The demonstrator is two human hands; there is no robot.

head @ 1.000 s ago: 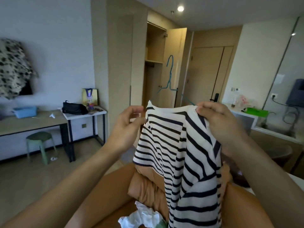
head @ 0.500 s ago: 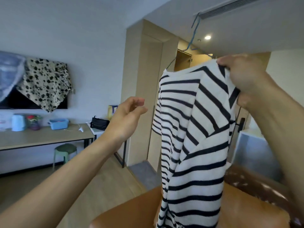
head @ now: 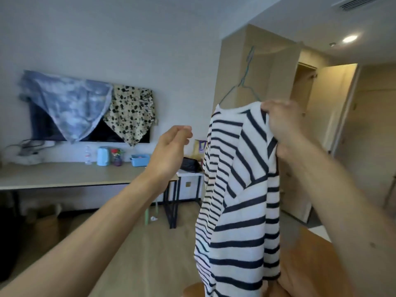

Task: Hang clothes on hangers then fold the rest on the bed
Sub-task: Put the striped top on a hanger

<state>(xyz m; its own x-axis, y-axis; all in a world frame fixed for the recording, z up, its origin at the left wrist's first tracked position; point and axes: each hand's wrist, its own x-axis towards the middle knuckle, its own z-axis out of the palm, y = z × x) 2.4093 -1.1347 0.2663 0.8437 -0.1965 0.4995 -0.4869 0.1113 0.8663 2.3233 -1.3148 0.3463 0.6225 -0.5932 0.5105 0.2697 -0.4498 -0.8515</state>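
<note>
Pale-walled room, wood floor. Right hand grips the shoulder of a white knit top with navy stripes, held up; a thin blue wire hanger rises from its neckline. Left hand beside it, loosely curled, empty. Long wooden desk behind.

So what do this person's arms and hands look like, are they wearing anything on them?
Nothing is worn on them. Both forearms are bare as far as the picture shows, with no sleeves in view. The left hand and the right hand have no gloves, and no watch, bracelet or ring shows.
</note>
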